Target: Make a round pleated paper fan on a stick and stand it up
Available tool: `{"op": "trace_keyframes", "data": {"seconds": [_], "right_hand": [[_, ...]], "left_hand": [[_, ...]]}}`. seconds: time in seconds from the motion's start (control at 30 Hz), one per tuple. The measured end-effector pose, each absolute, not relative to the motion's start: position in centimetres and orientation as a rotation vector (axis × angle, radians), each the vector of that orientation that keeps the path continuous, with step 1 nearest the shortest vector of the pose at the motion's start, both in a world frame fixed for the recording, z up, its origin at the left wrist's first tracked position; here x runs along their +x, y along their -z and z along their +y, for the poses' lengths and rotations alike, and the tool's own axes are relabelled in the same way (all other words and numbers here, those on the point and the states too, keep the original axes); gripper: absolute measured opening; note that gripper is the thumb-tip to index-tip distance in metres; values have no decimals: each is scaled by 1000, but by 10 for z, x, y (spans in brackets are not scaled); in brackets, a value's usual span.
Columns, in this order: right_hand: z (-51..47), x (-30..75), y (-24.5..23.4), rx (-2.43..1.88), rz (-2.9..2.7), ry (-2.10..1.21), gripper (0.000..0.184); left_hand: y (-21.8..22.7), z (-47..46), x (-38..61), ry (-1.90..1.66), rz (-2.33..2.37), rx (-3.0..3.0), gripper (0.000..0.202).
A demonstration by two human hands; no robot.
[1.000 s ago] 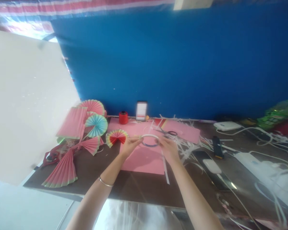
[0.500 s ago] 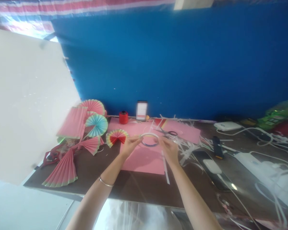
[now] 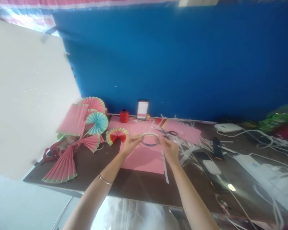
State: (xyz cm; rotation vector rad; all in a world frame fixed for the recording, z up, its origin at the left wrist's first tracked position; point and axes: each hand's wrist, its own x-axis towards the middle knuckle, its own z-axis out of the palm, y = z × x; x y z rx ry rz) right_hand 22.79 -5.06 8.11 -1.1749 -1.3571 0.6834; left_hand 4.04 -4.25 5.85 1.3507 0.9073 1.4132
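L hand point(image 3: 131, 144), R hand point(image 3: 170, 149) still on ring point(image 3: 150, 139)

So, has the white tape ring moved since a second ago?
No. The thin white tape ring sits just as far right of the small rainbow paper fan as before, held between left hand and right hand.

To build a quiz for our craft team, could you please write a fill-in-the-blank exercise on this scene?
1. The left hand and right hand hold a tape ring over a sheet of ____ paper.
2. The wall behind the table is ____.
3. The fans lie to the ____ of the hands.
4. The spool by the wall is ____.

Missing words: pink; blue; left; red.
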Motion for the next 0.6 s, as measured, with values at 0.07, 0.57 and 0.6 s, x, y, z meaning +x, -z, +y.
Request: {"op": "trace_keyframes", "data": {"seconds": [0.07, 0.57, 0.6], "right_hand": [[-50, 228, -81, -1182, -1362, -665, 31], [-43, 235, -79, -1170, -1333, -795, 30], [-41, 237, -77, -1157, -1331, -839, 31]], "left_hand": [[-59, -42, 41, -1414, 899, 1349, 25], [-56, -43, 42, -1419, 923, 1314, 23], [-55, -42, 42, -1419, 917, 1323, 24]]}}
